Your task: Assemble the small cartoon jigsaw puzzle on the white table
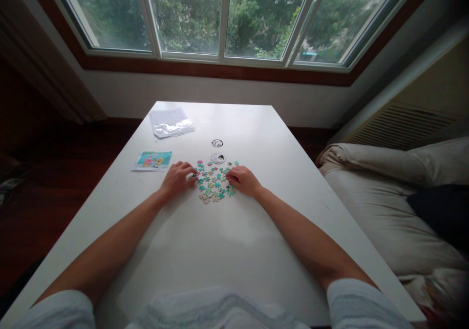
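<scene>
Grip: left hand (179,178) and right hand (245,179) partly curled at puzzle pieces (217,184), centre frame; cannot tell whether either holds one. Table (216,241) extends toward frame bottom; side edges well apart from hands.

Small knobbed jigsaw pieces (217,184) mix teal, green, pink, yellow and beige. The flat rectangular picture card (156,160) shows pink and yellow figures on turquoise. The glossy table (205,236) is plain white; the cloth shirt (220,312), pale grey with faint bluish bands; the wooden window surround (205,72), reddish brown.
</scene>
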`<move>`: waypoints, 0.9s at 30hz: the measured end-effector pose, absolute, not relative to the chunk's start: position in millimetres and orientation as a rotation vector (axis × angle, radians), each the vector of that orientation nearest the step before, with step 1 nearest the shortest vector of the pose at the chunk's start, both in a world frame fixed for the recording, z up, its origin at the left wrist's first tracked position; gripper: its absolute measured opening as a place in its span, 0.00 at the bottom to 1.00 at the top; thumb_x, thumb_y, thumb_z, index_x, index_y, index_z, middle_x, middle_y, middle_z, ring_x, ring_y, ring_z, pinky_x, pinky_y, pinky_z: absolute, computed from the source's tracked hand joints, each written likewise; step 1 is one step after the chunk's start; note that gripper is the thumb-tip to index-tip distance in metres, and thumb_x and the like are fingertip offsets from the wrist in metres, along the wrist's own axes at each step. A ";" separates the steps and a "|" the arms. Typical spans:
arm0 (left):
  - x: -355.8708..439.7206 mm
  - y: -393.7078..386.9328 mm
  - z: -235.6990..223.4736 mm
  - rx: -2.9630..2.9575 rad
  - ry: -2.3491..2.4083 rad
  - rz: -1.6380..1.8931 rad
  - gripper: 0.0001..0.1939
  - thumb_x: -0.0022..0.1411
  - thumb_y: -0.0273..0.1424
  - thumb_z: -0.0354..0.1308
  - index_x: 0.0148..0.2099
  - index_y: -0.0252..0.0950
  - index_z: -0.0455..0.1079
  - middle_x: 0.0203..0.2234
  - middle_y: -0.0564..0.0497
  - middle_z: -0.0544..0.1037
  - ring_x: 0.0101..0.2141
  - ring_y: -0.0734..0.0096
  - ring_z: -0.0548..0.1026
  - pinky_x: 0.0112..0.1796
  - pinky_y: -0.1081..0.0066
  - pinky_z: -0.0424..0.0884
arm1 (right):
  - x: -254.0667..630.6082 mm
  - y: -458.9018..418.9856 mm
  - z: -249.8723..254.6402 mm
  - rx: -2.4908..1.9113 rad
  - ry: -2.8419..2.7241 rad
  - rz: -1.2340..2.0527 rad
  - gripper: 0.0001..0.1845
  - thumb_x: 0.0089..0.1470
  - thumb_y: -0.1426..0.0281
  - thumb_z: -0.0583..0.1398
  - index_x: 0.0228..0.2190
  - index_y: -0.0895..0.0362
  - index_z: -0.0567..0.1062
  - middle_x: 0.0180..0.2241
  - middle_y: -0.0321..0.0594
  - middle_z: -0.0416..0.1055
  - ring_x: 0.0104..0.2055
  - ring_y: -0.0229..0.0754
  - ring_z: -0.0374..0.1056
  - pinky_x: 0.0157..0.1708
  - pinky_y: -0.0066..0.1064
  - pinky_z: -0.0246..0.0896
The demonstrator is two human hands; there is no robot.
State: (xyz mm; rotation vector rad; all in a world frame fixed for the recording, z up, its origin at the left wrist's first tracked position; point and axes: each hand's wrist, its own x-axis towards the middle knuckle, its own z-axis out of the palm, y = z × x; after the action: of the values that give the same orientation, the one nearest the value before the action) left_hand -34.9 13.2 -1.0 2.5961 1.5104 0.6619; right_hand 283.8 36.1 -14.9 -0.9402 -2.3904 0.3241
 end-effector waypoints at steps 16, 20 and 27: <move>-30.3 11.7 -2.5 2.550 1.540 0.707 0.09 0.66 0.37 0.58 0.44 0.43 0.78 0.45 0.49 0.77 0.48 0.58 0.70 0.53 0.58 0.66 | 283.8 37.7 -17.3 -0.942 -2.374 0.339 0.06 0.61 0.70 0.59 0.33 0.54 0.77 0.28 0.38 0.72 0.34 0.41 0.64 0.42 0.33 0.56; -18.5 5.9 -0.5 2.543 1.538 0.670 0.07 0.64 0.37 0.61 0.42 0.42 0.78 0.43 0.48 0.77 0.47 0.56 0.70 0.51 0.56 0.67 | 283.6 37.6 -17.4 -0.935 -2.375 0.337 0.06 0.62 0.70 0.59 0.34 0.54 0.77 0.28 0.37 0.72 0.34 0.41 0.64 0.42 0.33 0.57; -13.1 8.3 -4.3 2.487 1.583 0.666 0.06 0.63 0.35 0.60 0.41 0.42 0.77 0.40 0.47 0.76 0.44 0.57 0.70 0.48 0.57 0.68 | 283.8 39.1 -20.1 -0.936 -2.368 0.338 0.05 0.61 0.70 0.60 0.33 0.54 0.76 0.28 0.37 0.72 0.33 0.41 0.64 0.42 0.33 0.57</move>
State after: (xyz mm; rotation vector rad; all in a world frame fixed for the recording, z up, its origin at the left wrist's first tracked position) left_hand -13.1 8.3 -4.3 2.4871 1.5827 0.6658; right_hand 283.8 39.1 -20.1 -0.9359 -2.3680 0.3379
